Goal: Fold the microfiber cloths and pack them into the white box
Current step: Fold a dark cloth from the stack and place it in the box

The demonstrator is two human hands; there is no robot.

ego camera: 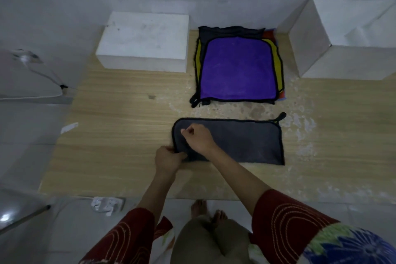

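Observation:
A grey microfiber cloth (246, 141) with black trim lies folded in half as a wide rectangle on the wooden table, a black loop at its far right corner. My left hand (168, 158) pinches its near left corner. My right hand (198, 138) reaches across and pinches the cloth near its far left corner. Behind it lies a stack of unfolded cloths (236, 70), purple on top, with yellow, dark grey and red ones showing at the edges. A closed white box (145, 40) stands at the back left.
A larger white box (342, 38) stands at the back right, against the wall. The wooden table (120, 135) has worn patches on its right side. A white power strip (107, 203) lies on the floor below the table's near edge.

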